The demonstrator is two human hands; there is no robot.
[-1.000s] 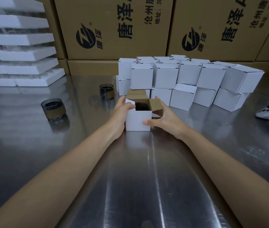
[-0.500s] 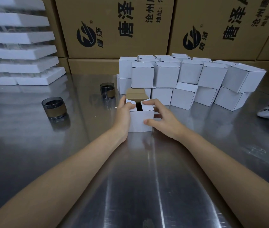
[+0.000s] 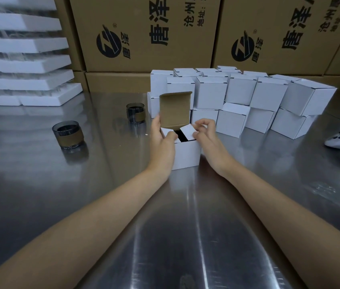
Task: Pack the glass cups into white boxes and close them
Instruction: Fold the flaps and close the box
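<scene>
Left hand (image 3: pixel 161 142) curls round the box (image 3: pixel 186 156), thumb on one flap, while right hand (image 3: pixel 206 138) pinches the other flap (image 3: pixel 186 132), the lid (image 3: pixel 174 110) stands upright just beyond the fingertips, and two cups (image 3: pixel 68 134) stand well left of them.

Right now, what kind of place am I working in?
Probably a packing station in a warehouse or small factory: large printed brown cartons stacked along the back, a pile of closed small white boxes, and stacked foam trays on a steel table.
</scene>
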